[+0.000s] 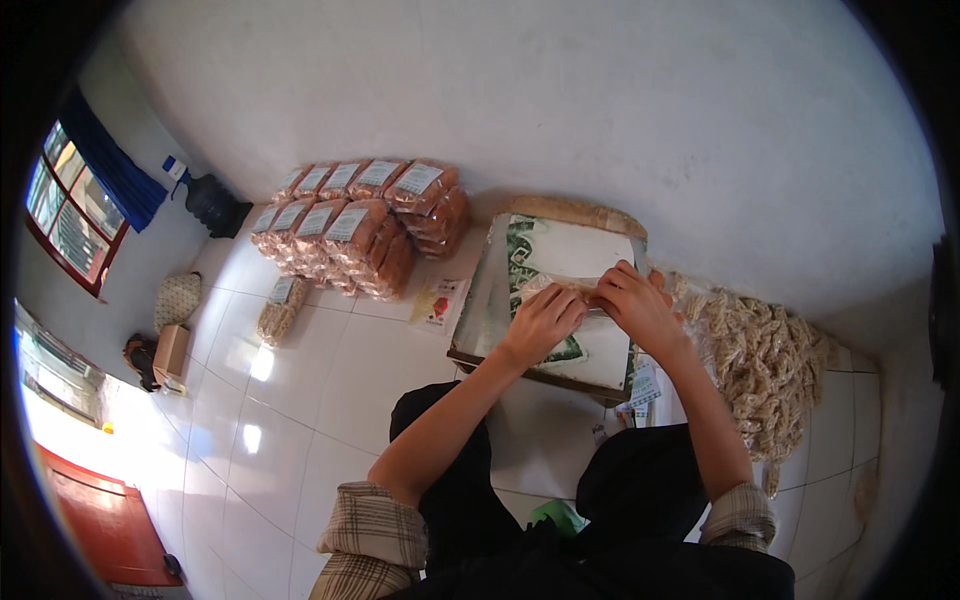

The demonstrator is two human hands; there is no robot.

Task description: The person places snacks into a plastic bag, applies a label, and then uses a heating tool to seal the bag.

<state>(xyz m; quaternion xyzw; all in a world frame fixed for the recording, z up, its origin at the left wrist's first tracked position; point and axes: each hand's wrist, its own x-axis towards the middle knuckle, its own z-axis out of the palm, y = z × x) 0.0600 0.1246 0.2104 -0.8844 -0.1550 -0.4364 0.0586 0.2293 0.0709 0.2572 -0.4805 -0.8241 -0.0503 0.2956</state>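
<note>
My left hand and my right hand meet over a low table with a worn white-and-green printed top. Between their fingers is a clear plastic packet, pinched from both sides. Its contents are mostly hidden by my fingers. Against the table's right side lies a large heap of beige, twisted pieces in clear plastic. Printed labels lie below the table's right front corner, near my right forearm.
Stacked, labelled packs of reddish-brown goods stand by the wall. A single beige labelled pack and a printed plastic bag lie on the tiled floor. Farther left are a cardboard box and a dark water jug.
</note>
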